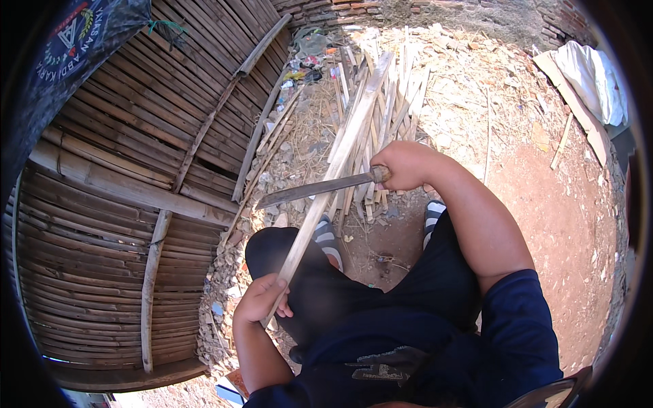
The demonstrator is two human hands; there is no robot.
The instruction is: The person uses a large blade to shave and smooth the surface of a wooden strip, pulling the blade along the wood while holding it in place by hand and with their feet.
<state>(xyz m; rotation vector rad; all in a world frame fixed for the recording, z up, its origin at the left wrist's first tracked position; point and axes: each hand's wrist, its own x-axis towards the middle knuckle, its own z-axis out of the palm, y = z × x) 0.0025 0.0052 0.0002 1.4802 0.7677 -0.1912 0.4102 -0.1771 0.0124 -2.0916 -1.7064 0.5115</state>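
- Your left hand is gripping the near end of a long bamboo strip — it is running out over the bamboo pile.
- Your right hand is clamping a machete handle, blade lying across the strip.

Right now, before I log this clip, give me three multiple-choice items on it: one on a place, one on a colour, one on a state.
1. Where does the pile of split bamboo strips lie?
A. on the ground ahead of the feet
B. on the lap
C. against the white cloth

2. What colour is the sleeve on the right arm?
A. red
B. dark blue
C. yellow

3. How is the long bamboo strip held?
A. lying loose on the ground
B. gripped by both hands
C. gripped at its near end by the left hand

Answers: 1 A, the pile spreads over the dirt beyond the striped shoes. 2 B, the sleeve shows dark blue. 3 C, the right hand holds the knife instead.
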